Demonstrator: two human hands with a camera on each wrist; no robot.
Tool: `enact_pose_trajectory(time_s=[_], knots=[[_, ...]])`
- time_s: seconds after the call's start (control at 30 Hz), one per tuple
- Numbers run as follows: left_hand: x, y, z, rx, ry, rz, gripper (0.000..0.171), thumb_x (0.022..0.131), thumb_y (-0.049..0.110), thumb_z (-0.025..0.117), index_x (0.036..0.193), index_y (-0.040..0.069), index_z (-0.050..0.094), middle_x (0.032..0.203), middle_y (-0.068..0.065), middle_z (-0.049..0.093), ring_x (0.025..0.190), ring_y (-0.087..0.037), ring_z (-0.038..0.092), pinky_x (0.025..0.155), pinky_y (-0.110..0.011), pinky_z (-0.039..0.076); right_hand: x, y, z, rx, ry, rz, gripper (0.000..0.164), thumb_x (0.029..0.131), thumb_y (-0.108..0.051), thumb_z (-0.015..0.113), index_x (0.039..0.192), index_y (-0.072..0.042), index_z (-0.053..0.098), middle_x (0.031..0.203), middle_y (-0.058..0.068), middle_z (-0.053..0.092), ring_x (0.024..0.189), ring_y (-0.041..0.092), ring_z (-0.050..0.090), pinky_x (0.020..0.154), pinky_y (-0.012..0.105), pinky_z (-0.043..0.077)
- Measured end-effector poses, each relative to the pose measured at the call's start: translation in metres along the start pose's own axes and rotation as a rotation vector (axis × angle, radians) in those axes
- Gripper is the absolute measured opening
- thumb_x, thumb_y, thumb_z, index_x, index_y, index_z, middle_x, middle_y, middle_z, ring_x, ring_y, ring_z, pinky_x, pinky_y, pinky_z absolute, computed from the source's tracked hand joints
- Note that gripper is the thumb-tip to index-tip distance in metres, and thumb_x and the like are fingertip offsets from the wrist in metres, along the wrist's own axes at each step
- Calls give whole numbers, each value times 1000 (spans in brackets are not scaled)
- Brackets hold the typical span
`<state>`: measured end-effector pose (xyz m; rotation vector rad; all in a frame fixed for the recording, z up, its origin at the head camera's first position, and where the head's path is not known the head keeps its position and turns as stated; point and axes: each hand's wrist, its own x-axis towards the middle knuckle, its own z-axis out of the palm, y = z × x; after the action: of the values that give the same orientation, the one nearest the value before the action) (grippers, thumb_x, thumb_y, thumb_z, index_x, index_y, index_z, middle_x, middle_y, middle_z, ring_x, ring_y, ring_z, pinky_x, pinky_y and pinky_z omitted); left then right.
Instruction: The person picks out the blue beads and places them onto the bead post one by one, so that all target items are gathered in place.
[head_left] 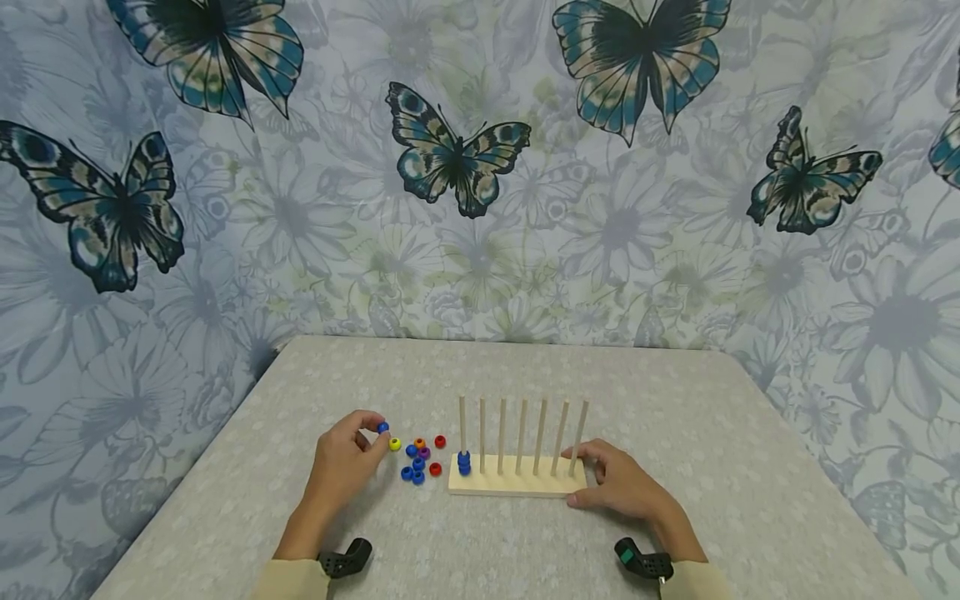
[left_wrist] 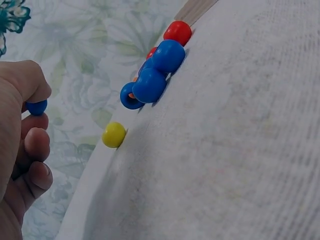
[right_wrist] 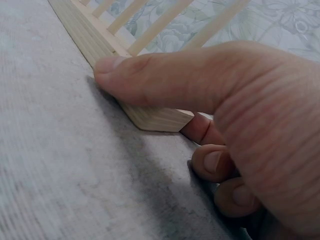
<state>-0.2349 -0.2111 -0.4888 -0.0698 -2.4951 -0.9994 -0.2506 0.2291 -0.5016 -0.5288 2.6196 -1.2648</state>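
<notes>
Between thumb and forefinger, my left hand pinches a blue bead, held up left of the loose beads. A yellow bead lies nearest that hand. My right hand grips the right end of a wooden peg rack, thumb along the front edge, other fingers partly hidden behind. The rack's base carries a row of several upright pegs. Blue beads are stacked on its leftmost peg; the other pegs are bare.
Loose beads lie on the table left of the rack: several blue beads, red beads, an orange bead and a purple bead. A pale patterned cloth covers the table. Behind it hangs a butterfly-print backdrop.
</notes>
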Motion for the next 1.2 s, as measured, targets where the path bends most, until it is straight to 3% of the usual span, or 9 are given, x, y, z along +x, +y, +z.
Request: enact_pose_trajectory(time_s=[0.53,0.9,1.2], knots=[[0,11,-6,-53,108,-52,20,91,20,73,110,19,68,93,6,64,62,-12,52,53,-23,43,0,2,-1,-19,-10,5,60,69,-38,92,123,-33,66,108,0,59,68,10,42,58,24,40],[-4,22,-8,-66,161,-44,20,91,20,72,111,20,68,95,8,63,62,-12,52,51,-23,44,-4,1,-1,-14,-16,-2,59,70,-38,91,123,-32,66,110,-1,59,67,9,43,58,24,40],[3,26,-11,-76,203,-11,15,91,20,73,106,22,70,84,7,64,60,-11,51,50,-23,42,-2,-1,-4,-18,-24,10,59,71,-39,91,124,-32,66,109,-1,58,66,10,43,58,25,41]])
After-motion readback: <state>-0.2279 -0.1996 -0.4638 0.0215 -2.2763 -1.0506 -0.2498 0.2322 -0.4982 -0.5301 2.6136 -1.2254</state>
